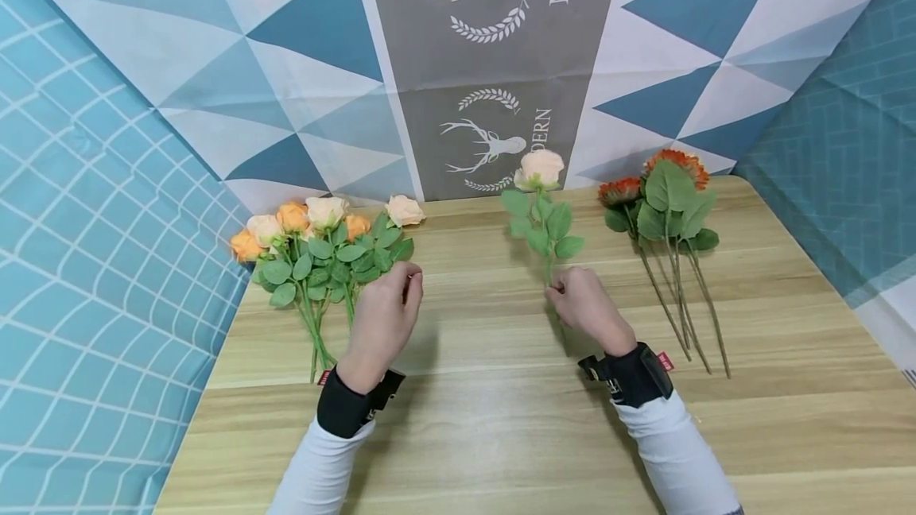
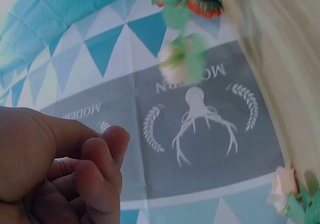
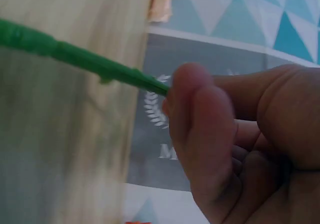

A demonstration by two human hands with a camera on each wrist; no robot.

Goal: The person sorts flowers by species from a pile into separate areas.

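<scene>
My right hand (image 1: 588,304) pinches the green stem (image 3: 95,64) of a pale peach rose (image 1: 540,169) between thumb and fingertips. The bloom points away toward the back edge of the table, with green leaves (image 1: 547,225) below it. In the right wrist view the lower stem sticks out past the fingertips. My left hand (image 1: 382,316) hovers beside a bunch of orange and cream roses (image 1: 325,241). Its fingers are curled in, thumb close against them, and nothing shows between them in the left wrist view. Part of that bunch is hidden behind this hand.
Several orange-red flowers (image 1: 673,181) with long brown-green stems lie on the right of the wooden table (image 1: 487,435). One peach rose head (image 1: 405,211) pokes out at the bunch's right side. A patterned cloth (image 1: 315,62) hangs behind the table, with blue cloth at both sides.
</scene>
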